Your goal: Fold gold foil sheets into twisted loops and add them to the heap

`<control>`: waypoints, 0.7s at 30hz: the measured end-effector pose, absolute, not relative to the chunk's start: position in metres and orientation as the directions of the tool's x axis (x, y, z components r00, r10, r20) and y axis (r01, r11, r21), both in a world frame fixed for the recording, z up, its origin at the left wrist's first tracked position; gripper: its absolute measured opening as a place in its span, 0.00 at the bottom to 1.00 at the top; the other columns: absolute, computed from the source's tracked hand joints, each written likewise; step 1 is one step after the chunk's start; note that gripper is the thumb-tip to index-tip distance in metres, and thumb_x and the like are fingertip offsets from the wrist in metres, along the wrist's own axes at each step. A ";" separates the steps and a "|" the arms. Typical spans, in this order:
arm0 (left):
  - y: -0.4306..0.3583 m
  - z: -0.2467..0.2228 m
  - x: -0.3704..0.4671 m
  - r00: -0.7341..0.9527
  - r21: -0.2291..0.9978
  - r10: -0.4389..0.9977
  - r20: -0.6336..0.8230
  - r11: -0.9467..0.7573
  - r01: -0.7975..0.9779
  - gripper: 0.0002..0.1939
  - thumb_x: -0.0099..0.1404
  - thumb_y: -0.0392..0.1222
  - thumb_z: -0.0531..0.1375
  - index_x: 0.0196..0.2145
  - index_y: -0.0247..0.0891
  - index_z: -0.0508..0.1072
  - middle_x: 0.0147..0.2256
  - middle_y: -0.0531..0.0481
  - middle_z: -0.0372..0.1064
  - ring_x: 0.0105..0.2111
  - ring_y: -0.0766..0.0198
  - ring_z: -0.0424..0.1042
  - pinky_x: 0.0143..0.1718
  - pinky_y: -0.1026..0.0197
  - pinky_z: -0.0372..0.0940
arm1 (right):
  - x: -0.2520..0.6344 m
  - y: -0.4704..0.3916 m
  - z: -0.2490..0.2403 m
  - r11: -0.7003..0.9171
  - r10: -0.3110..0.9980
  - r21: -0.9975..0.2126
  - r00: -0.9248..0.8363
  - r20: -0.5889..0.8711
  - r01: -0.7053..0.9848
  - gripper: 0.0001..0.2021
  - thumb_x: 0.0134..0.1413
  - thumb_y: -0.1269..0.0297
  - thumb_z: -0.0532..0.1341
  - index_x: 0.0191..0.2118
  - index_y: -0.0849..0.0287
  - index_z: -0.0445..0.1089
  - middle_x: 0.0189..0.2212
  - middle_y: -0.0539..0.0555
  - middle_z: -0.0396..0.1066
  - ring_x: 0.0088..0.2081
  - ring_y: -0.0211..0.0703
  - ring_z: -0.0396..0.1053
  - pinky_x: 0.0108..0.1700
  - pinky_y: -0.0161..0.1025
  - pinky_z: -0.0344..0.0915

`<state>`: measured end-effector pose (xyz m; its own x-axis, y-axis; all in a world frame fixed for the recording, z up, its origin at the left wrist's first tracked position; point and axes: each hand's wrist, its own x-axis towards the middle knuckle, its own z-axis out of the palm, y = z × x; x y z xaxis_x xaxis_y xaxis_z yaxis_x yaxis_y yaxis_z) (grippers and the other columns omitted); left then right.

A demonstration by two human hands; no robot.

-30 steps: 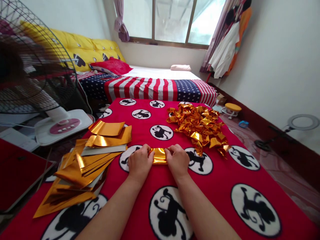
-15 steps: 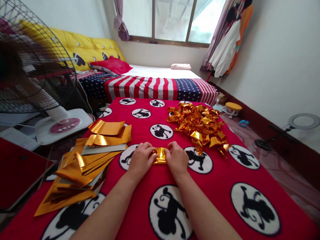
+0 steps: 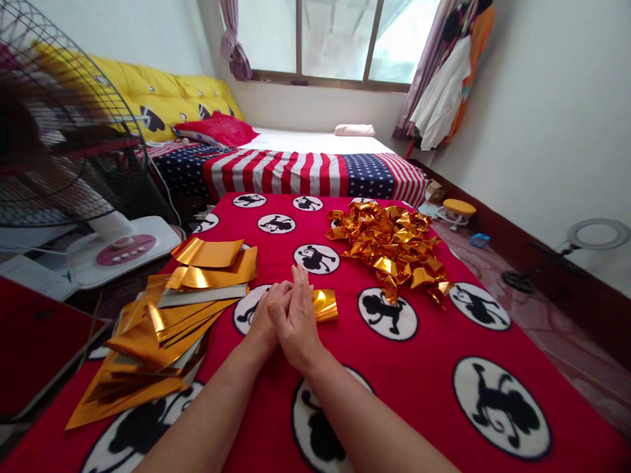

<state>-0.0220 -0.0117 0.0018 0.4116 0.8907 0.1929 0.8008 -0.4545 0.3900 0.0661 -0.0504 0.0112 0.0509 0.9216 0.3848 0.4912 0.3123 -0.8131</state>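
Observation:
A small folded gold foil paper lies on the red cloth, its left part hidden under my hands. My right hand is stretched out flat, its fingers pointing forward, over the paper's left side and against my other hand. My left hand is partly covered by it; its fingers reach the paper's left end, and what they hold, if anything, is hidden. A stack of gold sheets lies to the left. Folded gold foil pieces are heaped at the back right.
A fan stands at the left edge, close to the sheets. Behind the cloth is a bed with a striped and starred cover. A yellow stool and a ring light are on the right.
My right hand has moved left from the paper's right end and its fingers have straightened. My left hand has shifted slightly left. The paper's right end is now uncovered.

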 end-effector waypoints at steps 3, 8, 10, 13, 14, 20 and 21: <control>-0.012 0.004 -0.022 0.414 0.384 0.893 0.173 -0.449 0.807 0.13 0.69 0.39 0.49 0.44 0.39 0.72 0.44 0.45 0.68 0.42 0.56 0.64 0.46 0.54 0.60 | 0.070 -0.050 0.003 0.271 0.943 -0.794 0.013 0.331 0.544 0.39 0.61 0.41 0.46 0.68 0.64 0.41 0.68 0.64 0.40 0.70 0.52 0.33 0.67 0.59 0.34; -0.013 0.008 -0.021 0.420 0.403 0.891 0.175 -0.454 0.795 0.11 0.68 0.39 0.51 0.41 0.41 0.72 0.42 0.48 0.68 0.41 0.57 0.65 0.44 0.56 0.61 | 0.092 -0.051 0.002 0.242 0.968 -0.729 -0.110 0.225 0.641 0.42 0.61 0.40 0.45 0.69 0.66 0.35 0.69 0.64 0.35 0.70 0.50 0.25 0.67 0.56 0.36; -0.013 0.007 -0.021 0.425 0.398 0.886 0.184 -0.463 0.792 0.09 0.66 0.40 0.54 0.42 0.41 0.72 0.42 0.48 0.68 0.42 0.57 0.65 0.44 0.56 0.61 | 0.102 -0.053 0.004 0.256 0.967 -0.664 -0.185 0.177 0.702 0.43 0.61 0.41 0.45 0.69 0.69 0.34 0.69 0.64 0.32 0.69 0.50 0.23 0.67 0.56 0.37; -0.013 0.006 -0.021 0.432 0.408 0.875 0.218 -0.484 0.774 0.10 0.64 0.43 0.58 0.44 0.41 0.72 0.42 0.48 0.68 0.42 0.57 0.65 0.45 0.56 0.61 | 0.120 -0.059 0.006 0.256 0.966 -0.531 -0.237 0.104 0.808 0.41 0.63 0.43 0.43 0.69 0.72 0.36 0.69 0.64 0.31 0.69 0.49 0.25 0.68 0.55 0.34; -0.013 0.006 -0.021 0.436 0.413 0.871 0.229 -0.492 0.766 0.11 0.64 0.44 0.59 0.43 0.41 0.72 0.42 0.48 0.68 0.43 0.57 0.65 0.45 0.56 0.61 | 0.127 -0.061 0.006 0.262 0.964 -0.480 -0.252 0.086 0.837 0.39 0.64 0.44 0.43 0.69 0.71 0.38 0.69 0.63 0.31 0.70 0.48 0.27 0.68 0.54 0.33; -0.018 0.018 -0.020 0.434 0.397 0.872 0.228 -0.490 0.776 0.12 0.60 0.47 0.63 0.41 0.42 0.74 0.40 0.49 0.69 0.43 0.55 0.66 0.44 0.53 0.62 | 0.156 -0.069 0.003 0.271 0.963 -0.218 -0.263 0.065 0.938 0.30 0.66 0.54 0.44 0.69 0.62 0.41 0.69 0.54 0.33 0.70 0.46 0.29 0.68 0.56 0.31; -0.020 0.023 -0.018 0.418 0.373 0.879 0.231 -0.476 0.796 0.11 0.60 0.46 0.63 0.40 0.43 0.75 0.40 0.48 0.69 0.43 0.54 0.66 0.44 0.52 0.62 | 0.157 -0.070 0.003 0.263 0.965 -0.201 -0.255 0.065 0.943 0.30 0.66 0.54 0.44 0.69 0.62 0.41 0.69 0.54 0.34 0.70 0.46 0.29 0.67 0.56 0.31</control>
<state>-0.0182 -0.0204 0.0230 0.4179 0.8788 0.2306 0.7960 -0.4765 0.3732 0.1570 -0.0699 0.0033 -0.2554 0.9647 0.0646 0.9435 0.2632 -0.2013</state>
